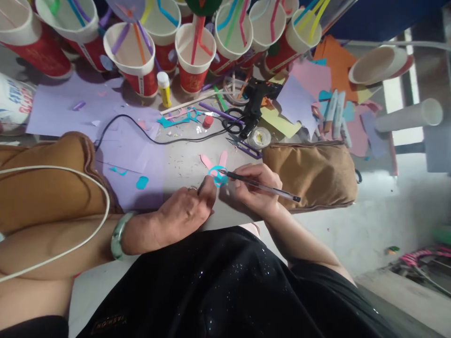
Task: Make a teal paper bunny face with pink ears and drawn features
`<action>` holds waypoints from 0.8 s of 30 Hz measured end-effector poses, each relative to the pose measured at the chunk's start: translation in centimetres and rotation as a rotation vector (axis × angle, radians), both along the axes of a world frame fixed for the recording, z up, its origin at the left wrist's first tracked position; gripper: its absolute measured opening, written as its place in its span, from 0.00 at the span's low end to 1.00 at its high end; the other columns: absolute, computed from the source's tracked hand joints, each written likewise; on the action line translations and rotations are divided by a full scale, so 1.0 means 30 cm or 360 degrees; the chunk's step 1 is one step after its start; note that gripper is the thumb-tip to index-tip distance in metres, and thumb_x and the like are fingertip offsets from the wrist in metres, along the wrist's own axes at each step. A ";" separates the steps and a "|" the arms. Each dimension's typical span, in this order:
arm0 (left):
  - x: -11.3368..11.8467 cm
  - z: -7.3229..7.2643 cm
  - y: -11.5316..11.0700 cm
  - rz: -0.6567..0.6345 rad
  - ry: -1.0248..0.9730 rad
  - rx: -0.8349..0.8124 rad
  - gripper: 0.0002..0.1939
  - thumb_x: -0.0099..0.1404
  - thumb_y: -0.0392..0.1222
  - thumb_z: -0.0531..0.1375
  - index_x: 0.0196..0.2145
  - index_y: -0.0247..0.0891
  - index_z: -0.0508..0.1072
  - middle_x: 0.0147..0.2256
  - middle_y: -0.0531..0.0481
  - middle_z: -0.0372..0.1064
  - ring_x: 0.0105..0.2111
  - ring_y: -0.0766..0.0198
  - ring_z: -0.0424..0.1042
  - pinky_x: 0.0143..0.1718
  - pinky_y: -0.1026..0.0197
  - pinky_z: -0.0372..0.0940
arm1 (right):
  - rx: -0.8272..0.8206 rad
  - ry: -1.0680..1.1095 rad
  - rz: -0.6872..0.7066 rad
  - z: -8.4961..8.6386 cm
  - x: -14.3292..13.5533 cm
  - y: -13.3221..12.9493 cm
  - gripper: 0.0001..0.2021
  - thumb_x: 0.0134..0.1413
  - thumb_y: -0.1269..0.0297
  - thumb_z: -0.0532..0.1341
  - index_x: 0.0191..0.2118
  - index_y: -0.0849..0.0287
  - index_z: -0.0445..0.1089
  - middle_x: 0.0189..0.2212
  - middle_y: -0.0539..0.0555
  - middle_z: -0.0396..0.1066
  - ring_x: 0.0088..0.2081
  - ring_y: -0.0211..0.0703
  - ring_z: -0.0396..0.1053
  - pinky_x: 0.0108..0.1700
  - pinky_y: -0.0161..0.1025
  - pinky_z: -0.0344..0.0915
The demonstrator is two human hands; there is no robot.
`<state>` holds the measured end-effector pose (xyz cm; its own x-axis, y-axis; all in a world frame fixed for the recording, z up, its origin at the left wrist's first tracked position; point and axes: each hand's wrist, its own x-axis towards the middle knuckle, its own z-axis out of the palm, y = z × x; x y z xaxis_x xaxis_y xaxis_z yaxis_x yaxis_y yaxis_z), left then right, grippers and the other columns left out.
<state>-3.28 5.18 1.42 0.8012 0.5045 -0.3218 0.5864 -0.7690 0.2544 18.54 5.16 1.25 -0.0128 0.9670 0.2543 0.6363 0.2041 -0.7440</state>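
On the table in front of me lies a small paper cutout [219,179], a blue round piece with two pink ear-shaped strips pointing up. My left hand [185,209], with a ring and a green bangle, is closed with its fingertips at the cutout's lower left edge, holding it down. In my right hand [259,185] is a black-tipped clear pen [271,188], gripped near its point, which touches the blue piece. A loose blue paper scrap [142,182] lies to the left on purple paper [155,155].
Red paper cups [192,70] with colored straws line the back. A yellow glue stick [164,89], black scissors [234,121], a black glue gun [255,101] with its cord, and a tape roll [260,137] lie behind my hands. Brown pouches [310,176] flank them; markers [334,112] are at right.
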 end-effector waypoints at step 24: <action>0.022 0.062 0.010 -0.0140 -0.0068 0.0569 0.23 0.72 0.35 0.56 0.61 0.23 0.72 0.63 0.23 0.67 0.27 0.62 0.76 0.27 0.58 0.71 | 0.0276 -0.0183 0.0232 -0.063 -0.025 0.007 0.05 0.61 0.68 0.62 0.38 0.52 0.65 0.29 0.48 0.79 0.29 0.39 0.79 0.28 0.34 0.73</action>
<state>-2.63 5.49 3.28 0.8554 0.5076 -0.1029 0.5088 -0.8607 -0.0167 17.80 5.37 -0.64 -0.1871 0.8949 0.4053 0.6692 0.4181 -0.6143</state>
